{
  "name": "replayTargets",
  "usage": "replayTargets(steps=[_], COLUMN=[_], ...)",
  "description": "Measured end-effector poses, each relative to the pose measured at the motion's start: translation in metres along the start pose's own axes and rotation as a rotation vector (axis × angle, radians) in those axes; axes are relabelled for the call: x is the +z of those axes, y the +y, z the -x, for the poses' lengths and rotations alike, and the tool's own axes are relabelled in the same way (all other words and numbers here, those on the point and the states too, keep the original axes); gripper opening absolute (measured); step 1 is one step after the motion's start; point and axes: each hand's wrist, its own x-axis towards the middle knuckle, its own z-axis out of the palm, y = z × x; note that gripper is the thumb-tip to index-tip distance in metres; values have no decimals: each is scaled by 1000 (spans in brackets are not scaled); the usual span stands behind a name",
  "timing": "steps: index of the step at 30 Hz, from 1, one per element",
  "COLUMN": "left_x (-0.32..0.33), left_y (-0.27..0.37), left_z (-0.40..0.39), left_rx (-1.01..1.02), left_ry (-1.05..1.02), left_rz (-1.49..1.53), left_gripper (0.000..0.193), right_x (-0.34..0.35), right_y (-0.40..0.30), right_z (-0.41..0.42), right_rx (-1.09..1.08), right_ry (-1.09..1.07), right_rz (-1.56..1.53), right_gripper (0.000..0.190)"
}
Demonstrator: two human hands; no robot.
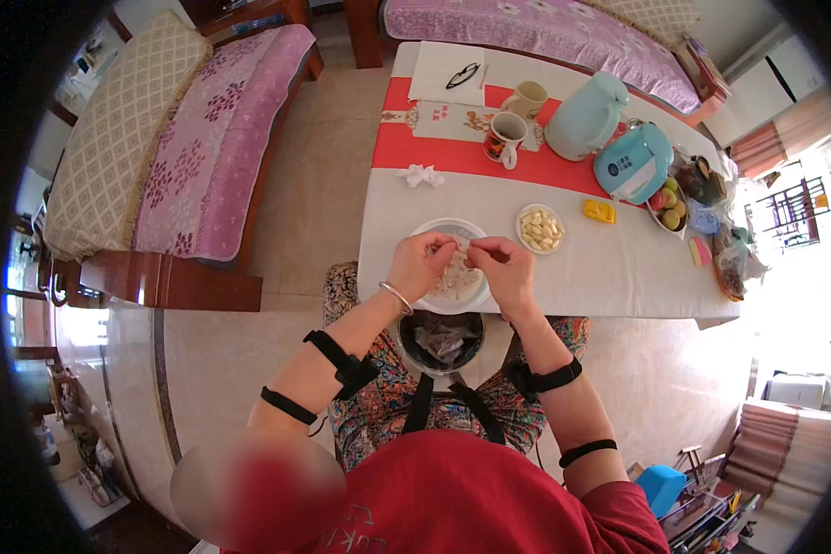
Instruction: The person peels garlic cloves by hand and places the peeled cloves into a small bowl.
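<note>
My left hand (424,263), with a silver bangle at its wrist, is over a white bowl (435,302) at the table's near edge. Opposite it, my right hand (509,269) is over the bowl's right side. Both hands pinch thumb against fingers, their tips almost meeting around a small pale piece of garlic that the fingers mostly hide. Thin papery garlic skins (455,280) lie in the bowl. Just beyond my right hand, a small white plate (519,239) carries several peeled garlic cloves (541,229).
Below the table edge, between my knees, stands a dark bin (408,344) holding a plastic bag. Crumpled tissue (420,175), two mugs (505,137), a pale blue thermos jug (582,118), a blue appliance (633,163), a yellow packet (599,211) and a fruit dish (667,220) stand farther off.
</note>
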Motion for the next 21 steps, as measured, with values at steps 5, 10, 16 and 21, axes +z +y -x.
replayTargets(steps=[5,10,16,21], left_x=[-2,-5,-4,2], left_y=[0,-1,-4,-1], left_z=[2,-1,-1,0], left_rx=[-29,-64,-48,-86], left_ry=[-83,-169,-147,-129], left_rz=[77,154,187,344], left_gripper=[16,14,16,16], right_x=[-2,-3,-2,-2], right_y=[-5,-5,-8,0], right_z=[0,1,4,2], right_rx=[13,67,95,131], right_ry=[0,-27,-45,-58], right_rz=[-44,-102,-203,-370], right_gripper=[12,16,16,15])
